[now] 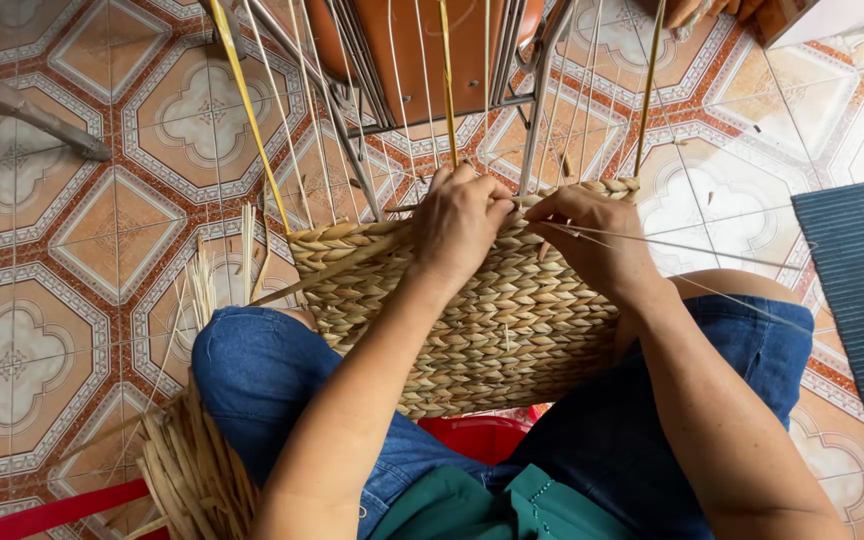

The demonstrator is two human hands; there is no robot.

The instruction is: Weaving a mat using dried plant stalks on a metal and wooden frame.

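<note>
Basket (472,320) rests under left hand (462,225) and right hand (592,230).

The person is wearing blue denim trousers (252,370) rolled up above the knees, just below the left hand (459,225) and right hand (592,232). A green top (492,510) with small pale stitching is showing nearer the body. Both forearms are showing bare, no sleeves reaching them.
</note>
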